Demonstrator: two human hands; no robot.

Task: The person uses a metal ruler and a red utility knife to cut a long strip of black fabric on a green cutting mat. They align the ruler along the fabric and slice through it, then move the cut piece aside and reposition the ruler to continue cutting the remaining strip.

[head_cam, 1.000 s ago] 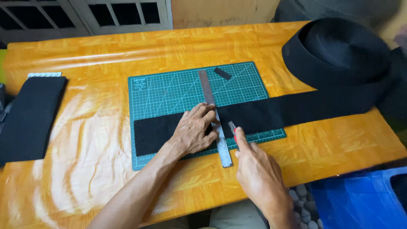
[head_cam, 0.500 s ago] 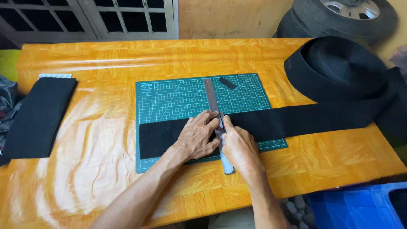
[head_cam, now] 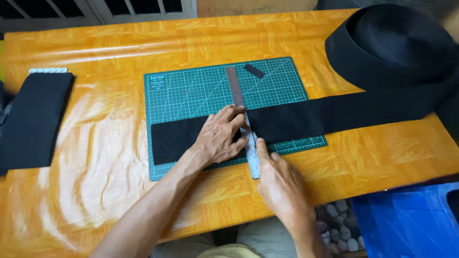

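Note:
A green cutting mat (head_cam: 191,91) lies on the orange wooden table (head_cam: 95,191). A wide black fabric strip (head_cam: 334,114) runs across the mat from a big black roll (head_cam: 387,43) at the far right. A steel ruler (head_cam: 235,88) lies across the strip. My left hand (head_cam: 221,136) presses flat on the ruler and strip. At the ruler's near end, my right hand (head_cam: 279,184) holds a thin cutting tool against the ruler's right edge; the tool is mostly hidden by my fingers.
A small black offcut (head_cam: 254,70) rests on the mat's far side. A stack of cut black pieces (head_cam: 33,119) lies at the table's left end. A blue plastic container (head_cam: 406,220) and pebbles sit on the floor by the near right edge.
My right hand has drawn back along the ruler from the strip towards the mat's near edge. My left hand stays pressed on the ruler.

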